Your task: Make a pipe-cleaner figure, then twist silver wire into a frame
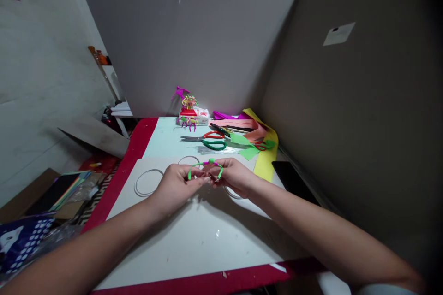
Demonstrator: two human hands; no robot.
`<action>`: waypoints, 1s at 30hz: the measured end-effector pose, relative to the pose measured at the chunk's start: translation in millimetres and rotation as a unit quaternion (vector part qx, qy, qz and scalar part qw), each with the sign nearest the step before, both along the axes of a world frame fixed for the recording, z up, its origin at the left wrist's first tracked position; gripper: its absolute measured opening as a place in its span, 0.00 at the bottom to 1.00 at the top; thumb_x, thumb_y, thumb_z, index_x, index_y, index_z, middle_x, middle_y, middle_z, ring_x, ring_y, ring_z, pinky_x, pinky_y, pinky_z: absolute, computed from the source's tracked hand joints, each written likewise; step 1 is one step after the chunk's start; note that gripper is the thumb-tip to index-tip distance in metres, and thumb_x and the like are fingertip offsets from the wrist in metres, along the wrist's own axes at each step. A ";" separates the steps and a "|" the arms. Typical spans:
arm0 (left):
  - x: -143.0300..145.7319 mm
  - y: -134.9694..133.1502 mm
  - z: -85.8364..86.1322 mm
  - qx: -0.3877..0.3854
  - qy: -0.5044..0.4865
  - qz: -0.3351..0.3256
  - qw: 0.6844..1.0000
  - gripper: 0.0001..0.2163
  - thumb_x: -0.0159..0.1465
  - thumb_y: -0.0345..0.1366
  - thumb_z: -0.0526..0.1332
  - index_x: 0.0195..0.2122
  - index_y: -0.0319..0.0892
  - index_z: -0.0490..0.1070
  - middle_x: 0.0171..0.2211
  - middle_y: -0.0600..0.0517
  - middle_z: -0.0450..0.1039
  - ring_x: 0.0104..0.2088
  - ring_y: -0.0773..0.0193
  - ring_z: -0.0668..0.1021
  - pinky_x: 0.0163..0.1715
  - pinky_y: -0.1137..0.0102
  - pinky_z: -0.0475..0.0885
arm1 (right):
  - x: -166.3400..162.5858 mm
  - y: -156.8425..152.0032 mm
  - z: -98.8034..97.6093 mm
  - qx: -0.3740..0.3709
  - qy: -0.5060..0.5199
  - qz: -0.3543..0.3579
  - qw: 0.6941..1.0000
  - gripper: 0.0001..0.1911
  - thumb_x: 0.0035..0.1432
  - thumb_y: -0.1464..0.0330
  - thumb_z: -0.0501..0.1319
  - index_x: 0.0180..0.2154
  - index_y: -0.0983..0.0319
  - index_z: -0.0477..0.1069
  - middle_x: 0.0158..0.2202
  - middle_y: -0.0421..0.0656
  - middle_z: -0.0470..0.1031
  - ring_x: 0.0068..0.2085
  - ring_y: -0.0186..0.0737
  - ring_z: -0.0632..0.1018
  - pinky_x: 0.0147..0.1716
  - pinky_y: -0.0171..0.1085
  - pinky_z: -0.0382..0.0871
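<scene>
Between my two hands is a small wire figure (211,161), wrapped in bright green and magenta, with thin bent limbs. My left hand (176,182) pinches its lower part from the left, thumb and fingers closed. From the right, my right hand (237,177) also has its fingers closed on the figure. The fingertips meet low down, and they hide what lies exactly between them. A coil of thin wire (135,185) lies left of my left hand. Another wire coil (188,157) sits just behind, and a third (232,194) is partly covered by my right hand.
Scissors (215,145) with red and green handles lie behind my hands, near short wires (221,150). Yellow (272,150), green (248,153) and peach (258,129) strips spread at right. Similar figures (189,101) stand on a small box (200,121). A dark phone-like slab (294,182) rests right.
</scene>
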State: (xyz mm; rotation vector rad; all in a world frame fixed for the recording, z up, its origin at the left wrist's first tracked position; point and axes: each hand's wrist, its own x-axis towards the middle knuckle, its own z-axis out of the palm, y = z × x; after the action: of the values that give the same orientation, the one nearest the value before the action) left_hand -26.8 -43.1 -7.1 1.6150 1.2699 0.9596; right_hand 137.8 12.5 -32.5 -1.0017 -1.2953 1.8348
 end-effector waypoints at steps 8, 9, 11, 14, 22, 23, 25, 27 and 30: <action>-13.5 21.1 -5.5 -0.037 -0.048 0.028 0.998 0.09 0.55 0.37 0.63 0.23 0.37 0.72 0.21 0.55 0.67 0.23 0.69 0.67 0.24 0.73 0.61 | 5.9 10.9 37.2 0.282 -0.077 0.053 0.955 0.17 0.48 0.70 0.64 0.43 0.59 0.74 0.42 0.43 0.76 0.42 0.39 0.74 0.41 0.38 0.66; -13.5 23.3 -7.5 -0.041 -0.052 0.029 0.997 0.09 0.55 0.38 0.63 0.22 0.37 0.72 0.20 0.55 0.65 0.22 0.69 0.66 0.23 0.73 0.60 | 3.7 9.6 39.6 0.324 -0.110 0.050 0.938 0.14 0.48 0.68 0.66 0.40 0.59 0.75 0.39 0.43 0.77 0.40 0.39 0.74 0.39 0.38 0.66; -13.1 27.3 -11.4 -0.045 -0.056 0.032 0.997 0.09 0.55 0.38 0.63 0.23 0.37 0.73 0.19 0.55 0.65 0.22 0.68 0.66 0.24 0.73 0.61 | -1.8 11.6 40.4 0.368 -0.146 0.029 0.918 0.06 0.49 0.66 0.66 0.31 0.61 0.76 0.30 0.42 0.76 0.33 0.37 0.74 0.34 0.36 0.65; -13.0 31.9 -14.0 -0.043 -0.061 0.073 0.995 0.11 0.54 0.40 0.63 0.32 0.38 0.77 0.17 0.58 0.60 0.20 0.69 0.63 0.22 0.73 0.59 | -7.0 34.1 38.2 0.322 -0.117 0.030 0.939 0.10 0.50 0.63 0.65 0.26 0.64 0.74 0.25 0.41 0.75 0.28 0.35 0.73 0.30 0.35 0.65; -15.3 39.8 -34.1 0.006 0.017 0.149 0.989 0.19 0.57 0.41 0.59 0.47 0.40 0.75 0.18 0.61 0.51 0.18 0.71 0.58 0.21 0.74 0.57 | -5.5 171.3 34.0 0.335 -0.255 -0.031 0.906 0.16 0.49 0.60 0.66 0.33 0.67 0.73 0.30 0.45 0.77 0.30 0.36 0.76 0.28 0.33 0.67; -15.3 40.1 -39.6 0.001 0.050 0.138 0.989 0.17 0.58 0.42 0.58 0.45 0.40 0.76 0.17 0.61 0.51 0.18 0.70 0.58 0.20 0.74 0.56 | -7.3 187.4 29.6 0.339 -0.277 -0.041 0.898 0.16 0.50 0.61 0.66 0.33 0.68 0.73 0.30 0.45 0.77 0.30 0.36 0.75 0.28 0.33 0.67; -14.5 39.9 -49.1 0.016 0.120 0.119 0.985 0.15 0.60 0.40 0.55 0.42 0.42 0.78 0.15 0.59 0.57 0.17 0.69 0.62 0.20 0.73 0.58 | -12.3 215.6 18.6 0.343 -0.325 -0.050 0.880 0.14 0.53 0.62 0.64 0.34 0.69 0.72 0.32 0.45 0.76 0.31 0.37 0.76 0.30 0.35 0.69; -12.9 39.2 -55.7 0.056 0.184 0.089 0.977 0.15 0.62 0.37 0.53 0.42 0.44 0.78 0.18 0.56 0.68 0.20 0.66 0.69 0.25 0.71 0.63 | -18.3 238.4 6.7 0.346 -0.370 -0.046 0.861 0.13 0.59 0.63 0.60 0.39 0.68 0.71 0.37 0.43 0.74 0.36 0.38 0.76 0.35 0.38 0.72; -10.4 39.1 -62.2 0.113 0.268 0.061 0.955 0.15 0.61 0.33 0.52 0.41 0.46 0.78 0.23 0.52 0.76 0.24 0.62 0.75 0.28 0.69 0.67 | -27.8 264.6 -9.1 0.350 -0.421 -0.030 0.837 0.15 0.61 0.63 0.57 0.46 0.66 0.68 0.45 0.44 0.71 0.42 0.42 0.75 0.40 0.43 0.72</action>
State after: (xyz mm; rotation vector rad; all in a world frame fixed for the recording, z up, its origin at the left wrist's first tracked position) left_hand -37.2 -4.1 -69.2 2.0883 1.6865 0.7839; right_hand 110.1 277.1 -41.6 -1.4191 -2.1775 0.6696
